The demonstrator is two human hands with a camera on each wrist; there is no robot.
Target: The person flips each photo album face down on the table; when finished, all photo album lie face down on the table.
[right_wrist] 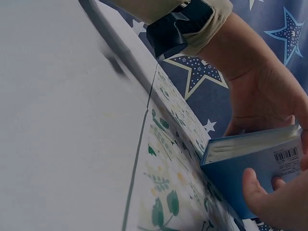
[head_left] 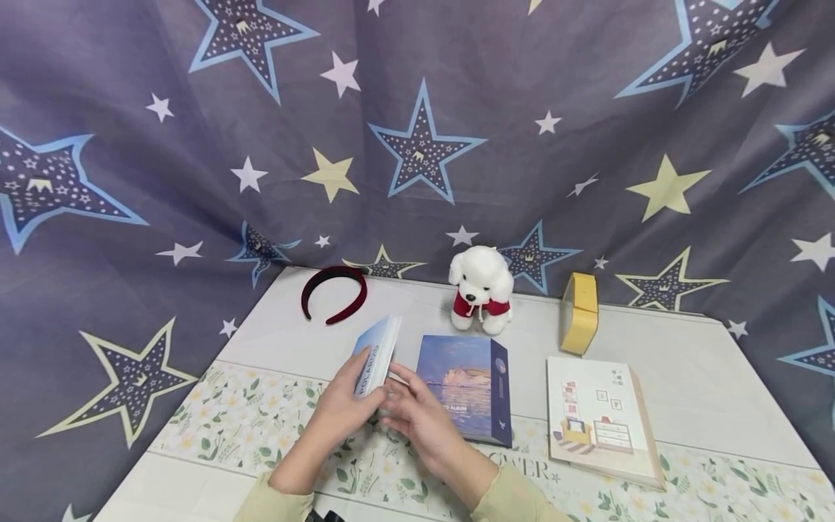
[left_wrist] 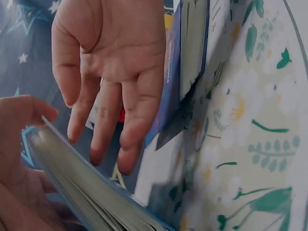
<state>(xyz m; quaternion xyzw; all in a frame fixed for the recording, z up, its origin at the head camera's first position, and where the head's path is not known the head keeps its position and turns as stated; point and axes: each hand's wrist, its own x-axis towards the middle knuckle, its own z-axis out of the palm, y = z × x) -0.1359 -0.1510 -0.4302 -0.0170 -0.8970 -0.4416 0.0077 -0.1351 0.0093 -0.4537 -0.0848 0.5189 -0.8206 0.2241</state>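
My left hand point(head_left: 344, 407) grips a small blue photo album point(head_left: 380, 349) and holds it tilted up, with its spine lettering in view. In the left wrist view, the album's page edges point(left_wrist: 91, 192) show at the bottom. My right hand point(head_left: 427, 428) is beside the album, palm turned toward it and fingers point(left_wrist: 107, 120) extended. A barcode label point(right_wrist: 287, 159) shows on the album's back in the right wrist view. Just right of the hands lies a larger blue photo album point(head_left: 457, 384) with a seaside painting on its cover.
A dark red headband point(head_left: 334, 272) lies at the back left. A white plush dog point(head_left: 483, 283) in red sits at the back middle. A yellow box-like object point(head_left: 579, 319) stands behind a white illustrated book point(head_left: 596, 420) at right. A starred curtain point(head_left: 417, 217) hangs behind the table.
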